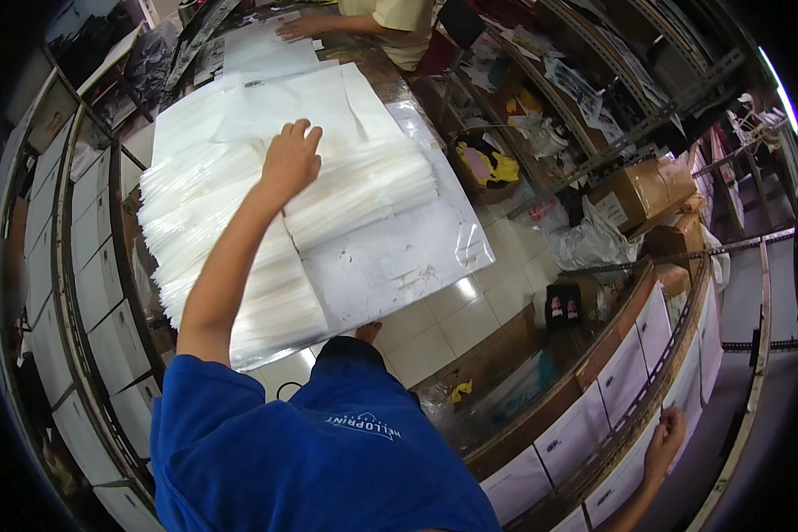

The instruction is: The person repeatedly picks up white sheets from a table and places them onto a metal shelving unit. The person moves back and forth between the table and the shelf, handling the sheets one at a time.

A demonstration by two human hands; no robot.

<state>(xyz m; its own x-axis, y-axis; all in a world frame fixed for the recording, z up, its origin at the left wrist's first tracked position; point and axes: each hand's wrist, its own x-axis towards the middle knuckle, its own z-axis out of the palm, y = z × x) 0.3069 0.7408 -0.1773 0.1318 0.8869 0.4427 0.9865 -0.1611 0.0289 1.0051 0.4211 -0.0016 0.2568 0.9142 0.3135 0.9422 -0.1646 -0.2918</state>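
Thin, glossy white sheets lie flat in two thick, ragged-edged piles: a left pile [275, 310] reaching the table's [417, 248] near edge, a right pile [372, 199] near its middle. Smoother white sheets [319, 97] lie farther up the table.

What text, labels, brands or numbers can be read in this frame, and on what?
Blue shirt: white lettering with a line emblem, legible; wording not copied here.
Top white sheet on the paper stack: small dark print, too small to read.
White panels on the right-hand rack: small dark marks, too small.
Cardboard box: pale label, unreadable.
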